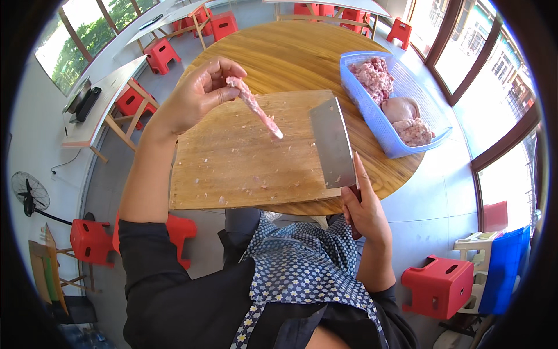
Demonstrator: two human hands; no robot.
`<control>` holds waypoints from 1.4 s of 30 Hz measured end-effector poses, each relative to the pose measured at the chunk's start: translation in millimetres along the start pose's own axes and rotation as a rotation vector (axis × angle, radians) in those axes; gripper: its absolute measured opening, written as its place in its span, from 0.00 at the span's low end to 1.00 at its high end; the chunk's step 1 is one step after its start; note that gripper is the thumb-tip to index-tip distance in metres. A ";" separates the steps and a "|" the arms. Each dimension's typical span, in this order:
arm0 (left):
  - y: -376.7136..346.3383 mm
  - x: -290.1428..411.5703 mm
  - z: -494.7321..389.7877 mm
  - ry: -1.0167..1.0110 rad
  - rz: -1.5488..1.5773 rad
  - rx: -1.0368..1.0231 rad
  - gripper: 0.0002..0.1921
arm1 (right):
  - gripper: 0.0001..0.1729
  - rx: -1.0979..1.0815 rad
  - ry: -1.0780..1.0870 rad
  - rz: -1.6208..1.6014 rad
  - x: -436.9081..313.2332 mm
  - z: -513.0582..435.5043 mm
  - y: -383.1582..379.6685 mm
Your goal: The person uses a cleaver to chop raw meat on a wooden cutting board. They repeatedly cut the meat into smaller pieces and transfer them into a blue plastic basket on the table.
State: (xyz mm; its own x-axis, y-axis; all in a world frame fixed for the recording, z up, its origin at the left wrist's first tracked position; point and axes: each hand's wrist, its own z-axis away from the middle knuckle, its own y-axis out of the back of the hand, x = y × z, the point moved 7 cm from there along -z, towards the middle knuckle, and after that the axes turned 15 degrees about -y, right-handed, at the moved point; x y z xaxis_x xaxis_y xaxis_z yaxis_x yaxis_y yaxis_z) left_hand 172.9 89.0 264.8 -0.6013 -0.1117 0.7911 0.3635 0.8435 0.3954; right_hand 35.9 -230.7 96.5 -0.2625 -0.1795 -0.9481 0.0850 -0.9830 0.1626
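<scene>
My left hand point(209, 89) pinches one end of a long strip of raw meat point(255, 107), which hangs at a slant above the wooden cutting board point(244, 161). Its lower end is whitish. In my right hand point(366, 205) is the handle of a cleaver point(333, 144); the broad metal blade lies over the board's right side. Small scraps of meat and fat are scattered on the board. Beyond the board to the right, a blue perforated plastic basket point(370, 118) holds minced or chopped raw meat point(375, 78), a smooth pale piece point(400, 109) and another pinkish heap point(413, 131).
The board rests on a round wooden table point(279, 48), overhanging its near edge. Red plastic stools point(438, 285) stand on both sides. At left are a side table point(109, 96) with a pan on a portable cooker point(87, 104), and a fan point(29, 192).
</scene>
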 end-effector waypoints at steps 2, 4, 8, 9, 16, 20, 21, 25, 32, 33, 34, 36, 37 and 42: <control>4.6 -1.5 12.0 0.017 -0.036 -0.026 0.13 | 0.43 0.012 0.018 0.002 -3.6 4.1 2.9; 10.1 -0.8 21.0 0.049 -0.091 -0.045 0.13 | 0.43 0.020 0.014 0.009 -3.1 4.2 5.5; -0.1 -16.0 22.4 0.177 -0.344 -0.118 0.15 | 0.42 0.027 0.033 0.001 -2.3 4.4 7.6; -11.6 -26.3 21.2 0.219 -0.434 -0.144 0.16 | 0.42 0.027 0.040 0.000 -3.2 4.3 8.4; -96.8 -80.1 65.0 -0.054 -0.579 -0.179 0.25 | 0.43 0.011 0.023 0.054 -11.5 5.0 5.7; -69.5 -108.6 121.8 0.091 -0.726 -0.215 0.18 | 0.43 -0.027 -0.003 0.147 -15.1 4.5 3.9; -69.9 -101.2 133.7 0.138 -0.658 -0.170 0.16 | 0.43 -0.045 -0.016 0.183 -13.5 3.8 2.0; -80.4 -86.6 143.5 0.086 -0.506 -0.093 0.10 | 0.43 0.011 0.152 0.478 -24.5 -4.3 11.5; -98.8 -87.5 136.3 0.109 -0.480 -0.147 0.08 | 0.43 -0.015 0.153 0.672 -31.9 1.9 11.4; -105.5 -84.6 136.1 0.101 -0.444 -0.147 0.08 | 0.43 -0.016 0.128 0.699 -33.5 6.7 15.1; -112.3 -82.5 136.4 0.100 -0.413 -0.153 0.08 | 0.43 -0.006 0.114 0.714 -29.6 12.2 21.7; -130.2 -76.5 133.4 0.065 -0.390 -0.184 0.09 | 0.42 0.023 -0.070 0.766 -25.8 22.9 35.9; -139.8 -73.7 131.3 0.049 -0.377 -0.198 0.09 | 0.42 0.050 -0.036 0.779 -24.0 25.8 43.2; -142.9 -57.0 122.3 0.117 -0.361 -0.293 0.14 | 0.42 0.107 -0.046 0.785 -20.3 33.6 58.0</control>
State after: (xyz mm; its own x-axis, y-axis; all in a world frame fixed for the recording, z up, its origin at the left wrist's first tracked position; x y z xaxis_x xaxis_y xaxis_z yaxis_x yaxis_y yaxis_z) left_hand 68.2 39.1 106.1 -0.6480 -0.4425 0.6199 0.3421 0.5581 0.7560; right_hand 13.8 -285.3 134.3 -0.2042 -0.8206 -0.5337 0.1698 -0.5666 0.8063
